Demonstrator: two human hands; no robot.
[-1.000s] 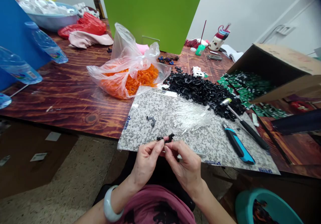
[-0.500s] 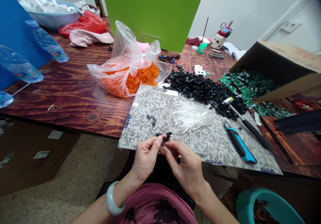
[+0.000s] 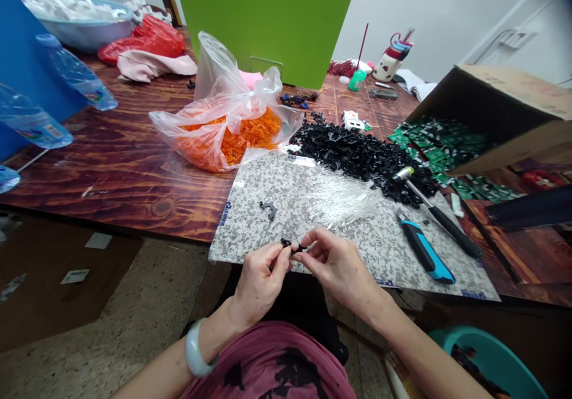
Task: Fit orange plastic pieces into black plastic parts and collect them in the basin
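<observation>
Between the fingertips of both hands is a small black plastic part (image 3: 286, 243), held over the front edge of the speckled grey board (image 3: 250, 226). My left hand (image 3: 261, 277) pinches its left side with thumb and forefinger. My right hand (image 3: 333, 262) pinches its right end; the fingers hide much of the part. A similar curved black piece (image 3: 269, 210) lies alone on the board beyond my hands. Behind it to the right are a pile of thin clear strips (image 3: 339, 196) and a heap of black plastic parts (image 3: 357, 155).
A blue-black utility knife (image 3: 426, 253) and a hammer (image 3: 440, 217) lie at the board's right. Beyond stands a cardboard box (image 3: 513, 95) with green circuit boards (image 3: 440, 143). A plastic bag of orange pieces (image 3: 214, 143) sits behind left. A teal tub (image 3: 491, 351) stands low at right.
My right hand has turned, its fingers now gripping the black part's right end from the side. The part sits at a different angle. The whole view has shifted slightly.
</observation>
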